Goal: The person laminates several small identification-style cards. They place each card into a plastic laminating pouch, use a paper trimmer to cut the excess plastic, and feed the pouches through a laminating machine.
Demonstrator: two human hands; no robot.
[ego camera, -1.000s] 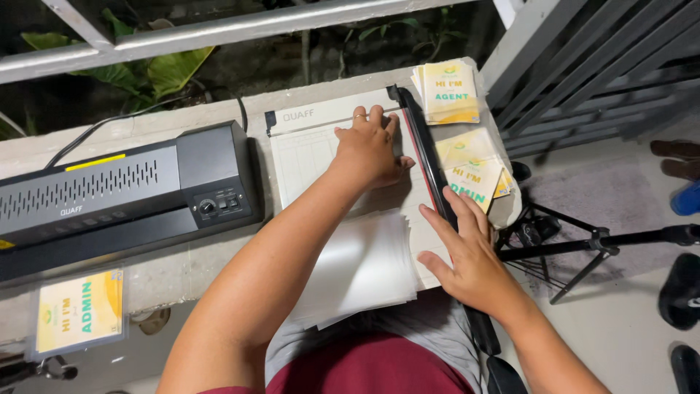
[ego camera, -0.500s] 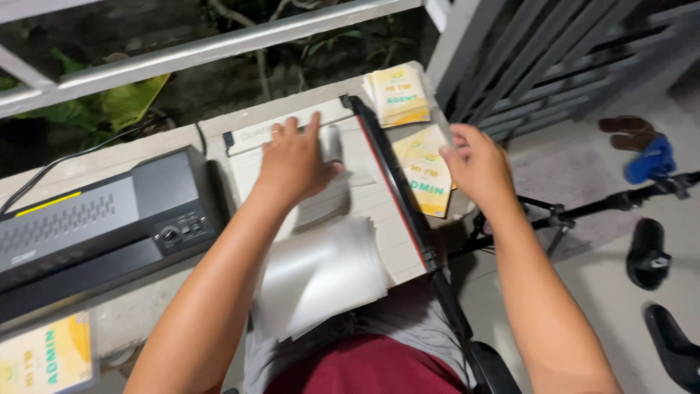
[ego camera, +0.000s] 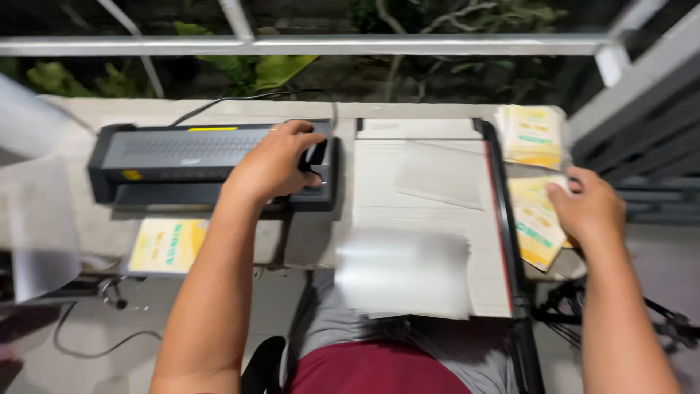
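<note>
My left hand (ego camera: 273,164) rests on the right end of a black laminator (ego camera: 182,157), fingers curled over its control panel. My right hand (ego camera: 590,208) lies on a stack of yellow printed cards (ego camera: 536,219) at the table's right edge, fingers spread on the top card. Between the hands sits a white paper trimmer (ego camera: 430,211) with a black cutting arm (ego camera: 503,219) along its right side. A clear laminate sheet (ego camera: 437,175) lies on the trimmer bed, and a blurred white sheet (ego camera: 405,273) hangs over its near edge.
A second stack of yellow cards (ego camera: 532,135) lies at the far right corner. A yellow laminated card (ego camera: 168,244) sits in front of the laminator. Clear sheets (ego camera: 36,219) are at the far left. A metal railing (ego camera: 328,45) runs behind the table; a tripod (ego camera: 620,310) stands low right.
My left hand left the trimmer bed and moved left onto the laminator's panel. My right hand shifted onto the yellow card stack. The view swung left.
</note>
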